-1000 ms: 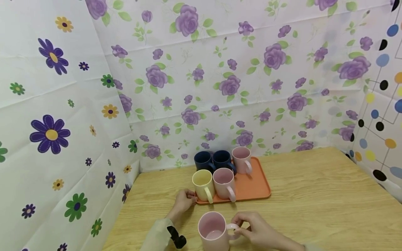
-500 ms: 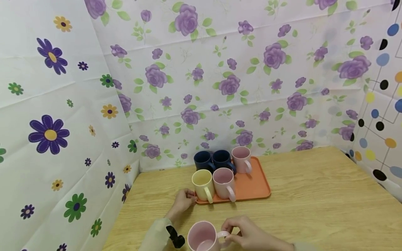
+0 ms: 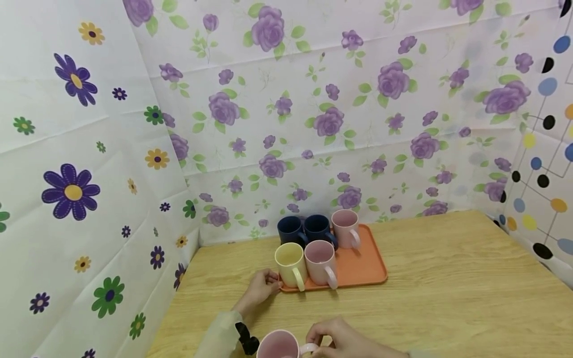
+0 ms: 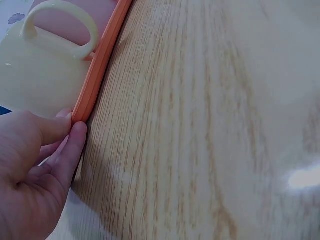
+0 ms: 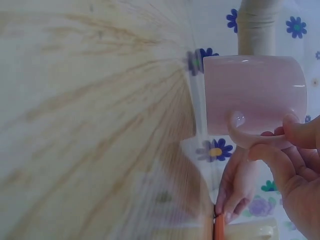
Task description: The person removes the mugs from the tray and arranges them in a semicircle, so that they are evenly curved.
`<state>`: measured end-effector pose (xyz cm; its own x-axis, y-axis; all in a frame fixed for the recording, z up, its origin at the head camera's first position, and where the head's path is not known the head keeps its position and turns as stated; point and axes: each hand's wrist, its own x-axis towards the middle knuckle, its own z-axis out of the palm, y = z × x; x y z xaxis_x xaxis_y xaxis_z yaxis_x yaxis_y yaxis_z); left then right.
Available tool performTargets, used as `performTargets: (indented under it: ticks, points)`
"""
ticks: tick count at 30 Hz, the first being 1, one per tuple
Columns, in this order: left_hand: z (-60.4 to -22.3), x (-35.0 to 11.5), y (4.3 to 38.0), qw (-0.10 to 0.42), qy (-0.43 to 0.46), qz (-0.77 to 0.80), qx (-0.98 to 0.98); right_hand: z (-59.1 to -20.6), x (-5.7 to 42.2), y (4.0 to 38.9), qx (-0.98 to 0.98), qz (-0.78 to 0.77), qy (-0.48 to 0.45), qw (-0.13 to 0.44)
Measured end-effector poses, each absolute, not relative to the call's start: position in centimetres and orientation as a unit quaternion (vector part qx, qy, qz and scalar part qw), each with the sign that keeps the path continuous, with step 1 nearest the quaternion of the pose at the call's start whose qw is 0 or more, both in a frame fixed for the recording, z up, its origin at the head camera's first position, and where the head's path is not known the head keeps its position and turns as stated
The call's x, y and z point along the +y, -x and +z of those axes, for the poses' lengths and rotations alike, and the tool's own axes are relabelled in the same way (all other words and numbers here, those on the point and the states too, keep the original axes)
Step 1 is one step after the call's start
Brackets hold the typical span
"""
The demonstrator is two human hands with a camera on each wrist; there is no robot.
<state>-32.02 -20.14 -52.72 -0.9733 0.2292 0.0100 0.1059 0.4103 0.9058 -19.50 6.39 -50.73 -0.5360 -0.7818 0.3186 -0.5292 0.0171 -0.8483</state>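
At the bottom of the head view, my right hand (image 3: 337,339) pinches the handle of a pink mug (image 3: 278,345), whose lower part is cut off by the frame. The right wrist view has thumb and fingers of the right hand (image 5: 295,165) on the handle of this pink mug (image 5: 255,92); whether its base touches the table I cannot tell. My left hand (image 3: 261,287) grips the near left corner of an orange tray (image 3: 362,271). In the left wrist view, thumb and fingertips pinch the tray's rim (image 4: 97,72), close beside a yellow mug (image 4: 42,70).
On the tray stand two navy mugs (image 3: 289,227) and a pink mug (image 3: 343,232) at the back, with the yellow mug (image 3: 286,268) and another pink mug (image 3: 319,266) in front. Flowered cloth (image 3: 304,164) hangs right behind. Wooden table (image 3: 447,278) extends rightward.
My right hand has moved the pink mug down and to the left in the head view, towards me. The left hand stays at the tray corner, and the tray has not moved noticeably.
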Motion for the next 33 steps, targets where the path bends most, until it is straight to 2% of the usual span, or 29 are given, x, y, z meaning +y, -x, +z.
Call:
performTargets:
  ticks: [10, 15, 22, 30, 33]
  points:
    - [-50.0, -19.6, 30.2, 0.073, -0.112, 0.537, 0.833, -51.1, 4.9, 18.9, 0.675, -0.552, 0.453, 0.187]
    - [-50.6, -19.7, 30.4, 0.067, -0.116, 0.532, 0.836, -51.1, 4.4, 18.6, 0.685, -0.54, 0.453, 0.18]
    - [-52.9, -20.2, 31.9, 0.06, -0.109, 0.526, 0.841, -51.5, 4.0, 18.5, 0.678, -0.512, 0.511, 0.131]
    - [-53.1, -20.6, 32.0, 0.067, -0.121, 0.534, 0.834, -50.9, 4.5, 18.7, 0.655, -0.55, 0.447, 0.263]
    - [-53.2, -20.8, 32.0, 0.064, -0.141, 0.542, 0.826, -50.5, 4.9, 19.1, 0.656, -0.554, 0.424, 0.287]
